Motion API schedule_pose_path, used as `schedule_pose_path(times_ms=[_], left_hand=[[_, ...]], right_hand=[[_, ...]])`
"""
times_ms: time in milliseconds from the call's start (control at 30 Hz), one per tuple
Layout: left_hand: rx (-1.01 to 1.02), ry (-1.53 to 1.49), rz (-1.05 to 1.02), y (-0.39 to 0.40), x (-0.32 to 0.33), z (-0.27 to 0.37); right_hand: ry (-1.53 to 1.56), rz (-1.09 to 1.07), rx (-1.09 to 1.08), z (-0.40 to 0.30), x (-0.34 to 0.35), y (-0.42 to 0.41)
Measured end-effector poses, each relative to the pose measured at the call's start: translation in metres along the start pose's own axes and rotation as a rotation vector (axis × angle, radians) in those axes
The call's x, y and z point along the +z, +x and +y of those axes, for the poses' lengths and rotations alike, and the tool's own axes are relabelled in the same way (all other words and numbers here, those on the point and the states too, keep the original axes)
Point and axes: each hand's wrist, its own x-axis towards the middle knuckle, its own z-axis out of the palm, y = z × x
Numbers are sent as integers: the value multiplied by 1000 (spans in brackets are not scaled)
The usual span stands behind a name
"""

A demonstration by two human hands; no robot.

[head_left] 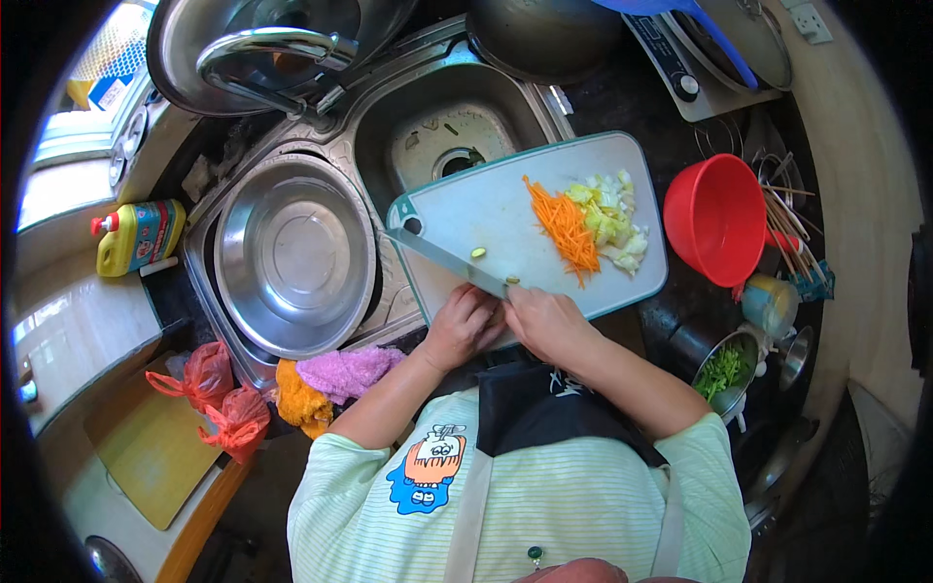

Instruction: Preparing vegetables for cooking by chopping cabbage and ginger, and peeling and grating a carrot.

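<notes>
My right hand (550,321) grips a kitchen knife (437,256) near the front edge of a white cutting board (466,204) with a green rim. The blade points up and left across the board. My left hand (464,324) is curled close beside the knife; what its fingers press on is hidden. Two small green slices (478,252) lie by the blade, one of them right against it. Farther right on the board are a heap of shredded carrot (563,232) and a pile of chopped pale-green cabbage-like leaves (609,217).
The board overlaps a steel sink (430,109) with scraps around its drain. A large metal basin (295,251) fills the left bowl, below a chrome faucet (270,47). On the right stand a red plastic bowl (714,218) and a pot of green herbs (721,372). Cloths (350,370) lie at left.
</notes>
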Motion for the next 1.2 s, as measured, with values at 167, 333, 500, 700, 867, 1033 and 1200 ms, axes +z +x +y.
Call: schedule_pose_path(times_ms=[167, 333, 500, 700, 867, 1033, 1200], left_hand=[[-87, -6, 25, -2, -2, 6], [-96, -37, -23, 1, -5, 3], [-124, -30, -4, 6, -7, 8], [-99, -46, -2, 2, -6, 1], [-65, -28, 1, 5, -6, 5], [-55, 24, 46, 7, -8, 10], [-93, -2, 7, -8, -2, 3]], right_hand=[[-47, -90, 79, -8, -31, -53], [-78, -146, 118, -5, -30, -59], [-90, -158, 119, -9, -36, -59], [-93, -251, 135, -4, -36, -41], [-43, -153, 79, 6, 11, 3], [-31, -76, 8, 3, 2, -2], [-43, -178, 56, -11, -33, -41]])
